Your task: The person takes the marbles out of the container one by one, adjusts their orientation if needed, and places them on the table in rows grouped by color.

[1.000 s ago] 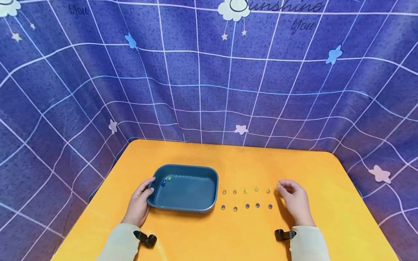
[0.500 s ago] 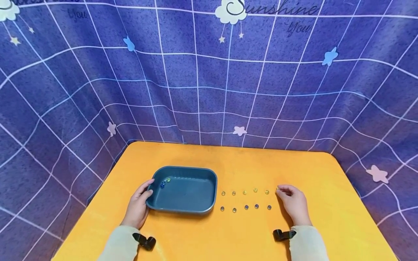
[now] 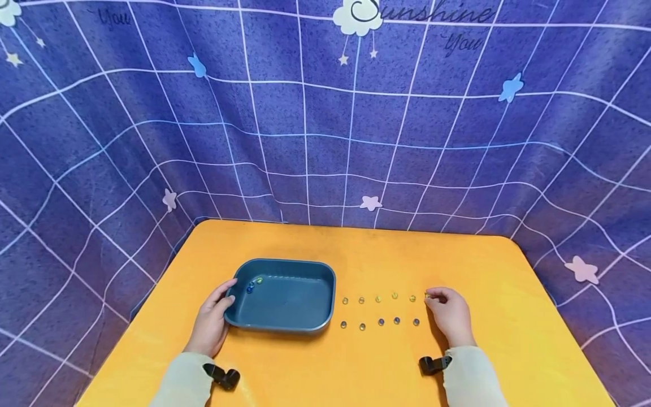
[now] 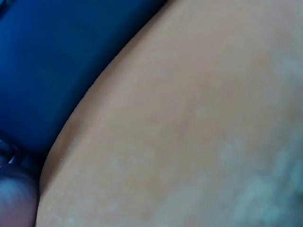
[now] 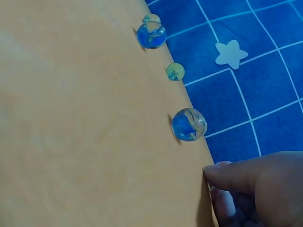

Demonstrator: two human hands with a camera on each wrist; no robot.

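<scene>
A dark blue tray (image 3: 325,294) sits on the orange table (image 3: 356,249), with a blue marble (image 3: 250,289) and a yellow-green marble (image 3: 259,280) in its far left corner. My left hand (image 3: 211,322) grips the tray's left rim, thumb over the edge. The left wrist view shows the tray wall (image 4: 57,71) blurred and very close. Right of the tray lie two rows of marbles (image 3: 378,310). My right hand (image 3: 447,314) rests at the right end of the far row, fingers (image 5: 246,177) curled, tips beside the end marble (image 3: 412,298). Whether they pinch anything is unclear.
A purple grid-patterned cloth (image 3: 325,141) hangs behind and around the table. The table's right edge (image 3: 554,316) lies beyond my right hand. In the right wrist view, blue marbles (image 5: 189,124) and yellow marbles (image 5: 175,72) stand in a line ahead of the fingers.
My right hand has sunk to the table and edged left toward the end of the far marble row. My left hand stays on the tray.
</scene>
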